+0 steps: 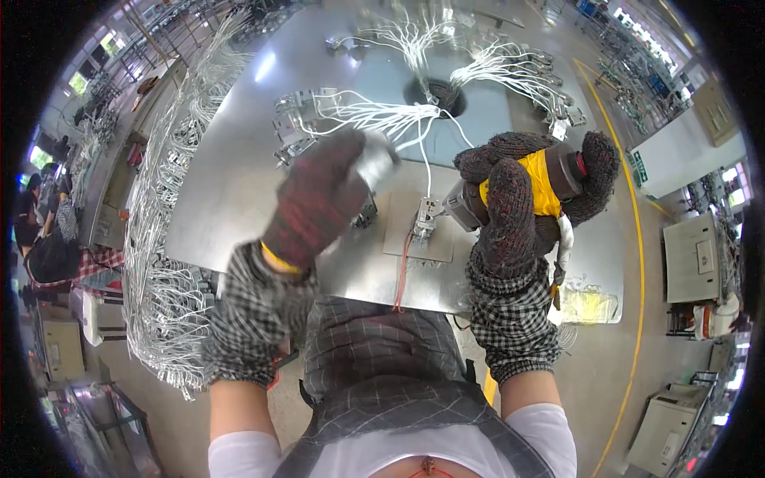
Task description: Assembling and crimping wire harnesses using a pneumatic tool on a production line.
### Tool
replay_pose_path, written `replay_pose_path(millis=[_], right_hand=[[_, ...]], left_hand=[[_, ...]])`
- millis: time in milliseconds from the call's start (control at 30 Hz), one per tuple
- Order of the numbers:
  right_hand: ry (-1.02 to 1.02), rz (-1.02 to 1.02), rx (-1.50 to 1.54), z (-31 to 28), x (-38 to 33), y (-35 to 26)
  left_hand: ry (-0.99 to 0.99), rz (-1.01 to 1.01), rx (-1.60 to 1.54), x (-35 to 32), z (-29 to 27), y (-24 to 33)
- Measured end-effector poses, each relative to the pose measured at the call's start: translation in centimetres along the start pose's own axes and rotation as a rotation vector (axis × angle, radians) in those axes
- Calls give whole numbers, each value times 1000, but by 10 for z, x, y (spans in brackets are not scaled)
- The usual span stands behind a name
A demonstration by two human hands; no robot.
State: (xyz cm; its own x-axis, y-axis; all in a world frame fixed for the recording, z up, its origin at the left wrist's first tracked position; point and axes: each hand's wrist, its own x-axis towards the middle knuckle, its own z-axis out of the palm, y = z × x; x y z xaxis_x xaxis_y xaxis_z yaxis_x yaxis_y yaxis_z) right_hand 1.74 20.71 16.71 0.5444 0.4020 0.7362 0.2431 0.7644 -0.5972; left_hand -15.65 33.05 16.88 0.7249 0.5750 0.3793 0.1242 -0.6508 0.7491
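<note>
My left hand (319, 195), in a dark red and black knit glove, is blurred by motion over the metal tabletop. Its fingers look closed, with a smeared silvery piece (377, 163) at their tips, too blurred to name. My right hand (518, 199), gloved alike, wraps round a dark handheld tool (568, 174) bound with yellow tape. The tool's blocky grey end points left, close to a metal connector (425, 217) on a small flat plate (394, 239). A white cable runs up from the connector to a bundle; reddish wires (404, 275) hang from it over the near edge.
White cable bundles (374, 115) with metal connectors fan out from a round dark hole (442, 95) in the table (231, 159). Many more cables hang along the left side. A clear yellowish package (590, 305) lies at the right corner. Another person (60, 231) is far left.
</note>
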Motion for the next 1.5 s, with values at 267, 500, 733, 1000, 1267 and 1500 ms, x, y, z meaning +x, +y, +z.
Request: replay_pose_path(millis=[267,500,733,1000,1267,1500], right_hand=[[14,30,-50,2,-2,-3],[40,-16,-86,1,5,0],[229,-112,98,-17,32,-15],[146,-100,8,-14,16,1],[178,-33,-69,-7,11,-2],[172,31,-35,-6,8,-6]], left_hand=[[-221,82,47,-40,38,-12],[-122,79,185,-36,40,-8],[-171,172,128,-17,67,10],[-195,9,48,-8,53,-12],[-331,-20,131,-4,51,6],[-283,6,169,-5,59,-9]])
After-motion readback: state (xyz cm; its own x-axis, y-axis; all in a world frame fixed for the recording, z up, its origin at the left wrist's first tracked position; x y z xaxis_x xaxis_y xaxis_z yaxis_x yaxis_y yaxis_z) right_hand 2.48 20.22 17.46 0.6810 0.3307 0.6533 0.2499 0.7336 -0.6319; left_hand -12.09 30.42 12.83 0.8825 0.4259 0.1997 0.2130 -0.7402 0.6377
